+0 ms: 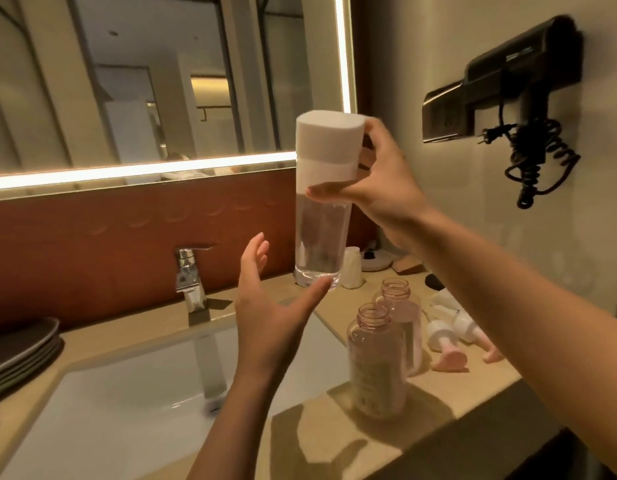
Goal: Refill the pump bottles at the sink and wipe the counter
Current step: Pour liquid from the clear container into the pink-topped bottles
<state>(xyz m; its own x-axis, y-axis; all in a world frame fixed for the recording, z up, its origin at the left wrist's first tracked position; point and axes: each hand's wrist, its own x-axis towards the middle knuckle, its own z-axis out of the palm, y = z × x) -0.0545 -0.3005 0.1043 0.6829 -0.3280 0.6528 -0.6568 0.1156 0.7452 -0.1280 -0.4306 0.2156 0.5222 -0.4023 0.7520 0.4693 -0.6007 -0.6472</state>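
Note:
My right hand (379, 188) grips a tall clear container (321, 237) by its white lid, holding it upright in the air above the counter. My left hand (269, 306) is open beside it, the thumb touching the container's bottom edge. Two pink pump bottles (376, 365) stand uncapped on the beige counter (334, 441) to the right of the sink (127, 403). Their white and pink pump heads (449, 341) lie loose on the counter further right.
A chrome faucet (189, 278) stands behind the sink. Grey plates (19, 351) are stacked at far left. A small white cup (352, 268) and a round white dish (376, 261) sit by the wall. A black hair dryer (514, 88) hangs on the right wall.

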